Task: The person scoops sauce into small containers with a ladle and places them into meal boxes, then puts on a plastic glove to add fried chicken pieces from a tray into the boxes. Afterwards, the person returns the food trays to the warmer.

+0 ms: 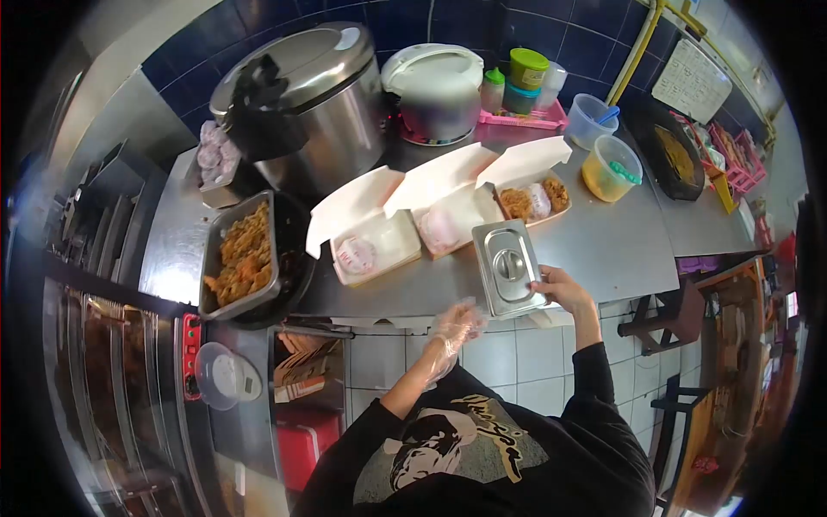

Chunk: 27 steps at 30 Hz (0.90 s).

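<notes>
My right hand [562, 291] grips the near right edge of a rectangular steel container with a lid [508, 267], at the counter's front edge. In a clear plastic glove, my left hand [459, 325] is just left of that container, its fingers bunched and blurred. Three open white boxes stand in a row behind. The left box [376, 250] and the middle box [452, 220] each hold a wrapped white bundle. In the right box [534, 200] a wrapped bundle lies between fried pieces.
A tray of fried pieces [242, 252] sits at the left. Behind stand a large steel cooker [340, 112], a white rice cooker [433, 95] and a pink basket [525, 119]. Two plastic tubs, one with yellow liquid [610, 170], are at the right.
</notes>
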### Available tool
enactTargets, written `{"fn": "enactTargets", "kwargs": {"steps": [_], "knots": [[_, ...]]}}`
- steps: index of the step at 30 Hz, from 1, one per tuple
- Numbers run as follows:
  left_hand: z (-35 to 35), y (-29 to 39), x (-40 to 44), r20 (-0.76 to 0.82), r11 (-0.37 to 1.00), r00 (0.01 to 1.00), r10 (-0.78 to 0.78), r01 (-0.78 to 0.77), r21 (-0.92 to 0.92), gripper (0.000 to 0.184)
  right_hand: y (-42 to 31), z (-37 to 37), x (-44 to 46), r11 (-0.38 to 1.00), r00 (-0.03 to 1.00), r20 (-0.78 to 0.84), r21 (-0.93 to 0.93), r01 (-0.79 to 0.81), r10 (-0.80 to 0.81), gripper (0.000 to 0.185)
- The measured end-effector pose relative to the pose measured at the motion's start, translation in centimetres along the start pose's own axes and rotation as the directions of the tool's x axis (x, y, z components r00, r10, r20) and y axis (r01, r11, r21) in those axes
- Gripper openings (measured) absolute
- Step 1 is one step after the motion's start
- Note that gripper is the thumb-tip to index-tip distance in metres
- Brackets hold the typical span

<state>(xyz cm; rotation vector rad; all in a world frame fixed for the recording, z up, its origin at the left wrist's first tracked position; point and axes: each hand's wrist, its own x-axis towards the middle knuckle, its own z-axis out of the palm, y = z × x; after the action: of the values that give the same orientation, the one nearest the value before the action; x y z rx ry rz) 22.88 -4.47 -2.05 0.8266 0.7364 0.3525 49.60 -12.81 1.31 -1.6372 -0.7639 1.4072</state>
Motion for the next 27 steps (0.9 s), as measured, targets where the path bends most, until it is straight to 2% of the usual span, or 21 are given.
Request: {"fn": "enactTargets", "kwargs": {"steps": [1, 2, 3, 4, 6, 8, 9, 12, 13, 14, 15, 16, 17, 19, 20, 21, 22, 24, 25, 26, 27], "knots": [[0.9, -0.4, 1.4, -0.018, 0.999, 0.999, -0.050, 0.050, -0.018, 0.044, -0.5, -0.9, -0.2, 0.976, 0.993, -0.051, -0.188, -0.114, 0.106, 0.037], [1.9, -0.1, 2.5, -0.033, 0.994, 0.994, -0.100, 0.099, -0.034, 0.044, -0.9, -0.4, 0.3, 0.892, 0.949, -0.295, -0.450, -0.036, -0.110, 0.036], [3.0, 0.6, 3.1, -0.075, 0.992, 0.990, -0.119, 0.123, 0.042, 0.041, -0.9, 1.0, 0.6, 0.731, 0.815, -0.451, -0.680, -0.050, -0.364, 0.035], [3.4, 0.6, 3.6, -0.079, 0.994, 0.992, -0.101, 0.104, 0.033, 0.039, -1.1, 2.6, 1.0, 0.518, 0.619, -0.490, -0.842, -0.152, -0.614, 0.035], [3.4, 0.6, 4.0, -0.090, 0.998, 0.994, -0.057, 0.058, 0.012, 0.035, -3.8, 6.1, 1.3, 0.572, 0.686, -0.512, -0.803, -0.168, -0.517, 0.033], [3.0, 0.7, 4.5, -0.080, 0.996, 0.992, -0.094, 0.093, -0.011, 0.032, -3.2, 7.8, 3.5, 0.461, 0.755, -0.456, -0.857, -0.230, -0.470, 0.031], [3.0, 0.9, 5.0, -0.072, 0.994, 0.991, -0.109, 0.108, -0.025, 0.030, -3.4, 7.9, 3.4, 0.509, 0.724, -0.444, -0.848, -0.149, -0.527, 0.030], [3.1, 1.6, 5.6, -0.067, 0.986, 0.991, -0.115, 0.122, 0.110, 0.028, -3.7, 4.3, 1.7, 0.698, 0.701, -0.544, -0.710, -0.091, -0.462, 0.028], [3.5, 2.2, 5.4, -0.072, 0.987, 0.988, -0.137, 0.143, 0.079, 0.026, -4.8, 3.0, 0.2, 0.748, 0.644, -0.601, -0.660, -0.066, -0.474, 0.026], [3.3, 2.2, 5.6, -0.041, 0.987, 0.993, -0.109, 0.113, 0.117, 0.025, -5.0, 1.1, -1.3, 0.773, 0.646, -0.662, -0.611, -0.171, -0.380, 0.027], [3.2, 2.1, 5.7, -0.007, 0.985, 0.997, -0.083, 0.083, 0.153, 0.025, -4.1, -0.8, -2.0, 0.738, 0.602, -0.690, -0.633, -0.233, -0.402, 0.027], [3.0, 2.1, 5.9, 0.029, 0.981, 0.998, -0.054, 0.048, 0.186, 0.024, -4.1, -2.0, -2.8, 0.728, 0.576, -0.739, -0.601, -0.331, -0.349, 0.025], [3.0, 2.5, 5.9, 0.059, 0.974, 0.997, -0.050, 0.035, 0.223, 0.024, -3.3, -3.3, -3.0, 0.750, 0.586, -0.779, -0.520, -0.409, -0.221, 0.024], [2.8, 3.7, 6.2, 0.117, 0.956, 0.992, -0.036, 0.000, 0.292, 0.023, 0.5, -5.1, -1.4, 0.689, 0.555, -0.804, -0.528, -0.497, -0.215, 0.023], [2.5, 3.4, 6.7, 0.128, 0.965, 0.991, -0.028, -0.006, 0.263, 0.023, 2.2, -5.7, -0.3, 0.655, 0.543, -0.812, -0.531, -0.537, -0.213, 0.023], [2.0, 2.8, 7.3, 0.135, 0.972, 0.991, -0.025, -0.008, 0.234, 0.023, 2.8, -5.8, 0.6, 0.636, 0.583, -0.796, -0.536, -0.555, -0.163, 0.024], [1.5, 2.1, 7.6, 0.138, 0.979, 0.990, -0.023, -0.006, 0.205, 0.023, 3.5, -5.7, 1.0, 0.593, 0.565, -0.796, -0.566, -0.572, -0.216, 0.024], [1.6, 3.1, 7.3, 0.177, 0.965, 0.983, -0.041, -0.007, 0.261, 0.023, 2.8, -3.5, 2.1, 0.501, 0.541, -0.777, -0.624, -0.600, -0.321, 0.025], [1.4, 3.4, 7.3, 0.203, 0.962, 0.978, -0.042, -0.016, 0.274, 0.022, 1.5, -2.6, 1.8, 0.486, 0.559, -0.707, -0.705, -0.516, -0.433, 0.027], [1.6, 3.6, 7.3, 0.229, 0.957, 0.972, -0.041, -0.027, 0.287, 0.022, -0.3, -1.4, 1.8, 0.512, 0.535, -0.649, -0.759, -0.403, -0.541, 0.025], [2.1, 4.0, 7.1, 0.181, 0.925, 0.983, -0.042, -0.030, 0.379, 0.023, -2.2, -0.2, 1.4, 0.543, 0.601, -0.522, -0.823, -0.167, -0.606, 0.020]]}}
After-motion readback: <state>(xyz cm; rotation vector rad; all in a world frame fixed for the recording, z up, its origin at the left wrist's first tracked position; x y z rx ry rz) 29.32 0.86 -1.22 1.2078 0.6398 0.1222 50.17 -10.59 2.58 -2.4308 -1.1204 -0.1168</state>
